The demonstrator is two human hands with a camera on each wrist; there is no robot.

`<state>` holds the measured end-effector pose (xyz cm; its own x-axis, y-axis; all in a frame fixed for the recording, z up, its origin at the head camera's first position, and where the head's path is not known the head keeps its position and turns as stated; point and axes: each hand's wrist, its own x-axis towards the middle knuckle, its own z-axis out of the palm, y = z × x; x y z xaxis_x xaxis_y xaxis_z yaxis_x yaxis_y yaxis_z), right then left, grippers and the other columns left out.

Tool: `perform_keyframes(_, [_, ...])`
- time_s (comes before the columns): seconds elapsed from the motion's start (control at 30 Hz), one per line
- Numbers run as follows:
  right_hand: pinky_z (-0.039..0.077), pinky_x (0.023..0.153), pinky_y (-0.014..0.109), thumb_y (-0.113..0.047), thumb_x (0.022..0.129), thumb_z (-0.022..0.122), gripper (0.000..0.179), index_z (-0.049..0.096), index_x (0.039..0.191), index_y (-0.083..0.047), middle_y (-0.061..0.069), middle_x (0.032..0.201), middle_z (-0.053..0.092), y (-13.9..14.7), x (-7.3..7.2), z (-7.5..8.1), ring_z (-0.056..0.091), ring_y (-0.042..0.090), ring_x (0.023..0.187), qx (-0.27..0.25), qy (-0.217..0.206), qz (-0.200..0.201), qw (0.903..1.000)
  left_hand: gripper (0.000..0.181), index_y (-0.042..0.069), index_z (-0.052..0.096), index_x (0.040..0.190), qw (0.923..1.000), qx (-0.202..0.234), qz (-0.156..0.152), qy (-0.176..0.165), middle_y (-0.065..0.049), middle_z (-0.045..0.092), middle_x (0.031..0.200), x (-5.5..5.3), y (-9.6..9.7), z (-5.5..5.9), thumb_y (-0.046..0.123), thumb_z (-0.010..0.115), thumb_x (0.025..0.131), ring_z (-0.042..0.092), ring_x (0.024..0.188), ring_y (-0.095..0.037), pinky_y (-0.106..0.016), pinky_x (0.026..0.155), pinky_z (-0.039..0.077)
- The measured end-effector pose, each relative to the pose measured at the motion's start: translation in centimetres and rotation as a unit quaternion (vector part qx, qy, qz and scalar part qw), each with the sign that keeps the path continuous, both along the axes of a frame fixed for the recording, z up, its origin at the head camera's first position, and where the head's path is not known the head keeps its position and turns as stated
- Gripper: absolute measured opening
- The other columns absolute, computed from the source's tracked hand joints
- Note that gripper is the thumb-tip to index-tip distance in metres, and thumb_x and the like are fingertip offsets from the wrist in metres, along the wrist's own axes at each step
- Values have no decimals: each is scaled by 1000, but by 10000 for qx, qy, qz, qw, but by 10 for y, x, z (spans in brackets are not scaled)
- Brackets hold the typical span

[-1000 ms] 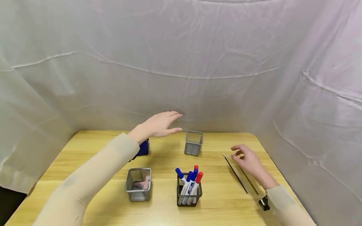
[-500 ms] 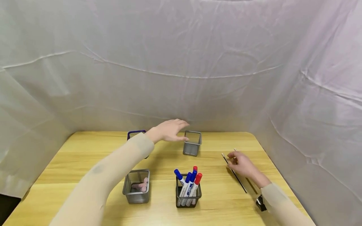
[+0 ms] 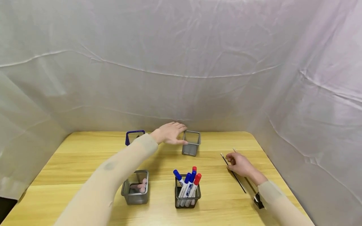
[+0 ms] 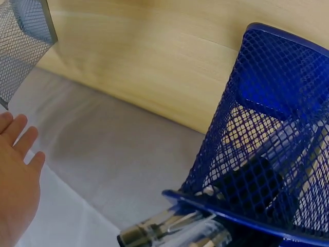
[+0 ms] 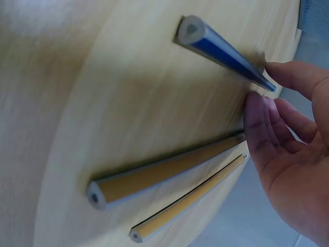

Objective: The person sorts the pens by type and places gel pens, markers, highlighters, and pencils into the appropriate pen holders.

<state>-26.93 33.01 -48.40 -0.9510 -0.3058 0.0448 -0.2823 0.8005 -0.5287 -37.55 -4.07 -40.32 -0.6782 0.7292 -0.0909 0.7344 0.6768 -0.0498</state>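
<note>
My left hand [image 3: 171, 133] reaches to a grey mesh pen holder [image 3: 190, 150] at the back of the table, its fingers straight and thumb beside the rim; I cannot tell if it touches. On the right, my right hand [image 3: 240, 164] is low over a dark pencil [image 3: 237, 180] lying on the table. In the right wrist view this pencil [image 5: 221, 51] looks blue and passes between thumb and fingers, with a gap showing. Two yellow pencils [image 5: 154, 180] [image 5: 190, 200] lie next to it; in the head view the arm partly covers them.
A blue mesh holder [image 4: 282, 72] with pens stands behind the left forearm. In front are a grey holder [image 3: 137, 199] with pink-ended items [image 3: 142, 185] and a dark mesh holder [image 3: 181, 202] with several blue- and red-capped markers [image 3: 189, 190]. A small black object [image 3: 258, 201] lies by the right sleeve.
My left hand has moved right and down to the grey holder. The right hand has lowered and shifted left over the dark pencil. The blue holder's rim has come into view.
</note>
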Motion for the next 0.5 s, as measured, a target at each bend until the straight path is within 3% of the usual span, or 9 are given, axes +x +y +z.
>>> perform_keyframes(0.17, [50, 70, 29, 5, 87, 75, 38, 63, 122, 13, 8, 97, 62, -2, -1, 1, 56, 19, 84, 115, -153, 77, 9998, 89, 9, 30, 164, 9999, -78, -26, 85, -11, 33, 168, 0, 3, -4, 72, 38, 102, 28, 156, -30, -46, 130, 19])
perform_keyframes(0.33, [54, 71, 31, 3, 82, 77, 46, 63, 125, 13, 7, 97, 63, -7, -1, 2, 59, 19, 86, 110, -426, -169, 9989, 87, 9, 31, 164, 9998, -87, -65, 170, -10, 35, 167, 1, 5, -8, 71, 37, 103, 30, 155, -30, -44, 130, 19])
perform_keyframes(0.5, [55, 74, 34, -1, 75, 79, 50, 66, 121, 11, 3, 92, 65, -14, -3, 2, 58, 17, 82, 298, -362, -249, 9986, 86, 9, 33, 163, 9994, -137, -91, 307, -10, 37, 166, 2, 5, -9, 70, 36, 103, 31, 154, -30, -43, 130, 18])
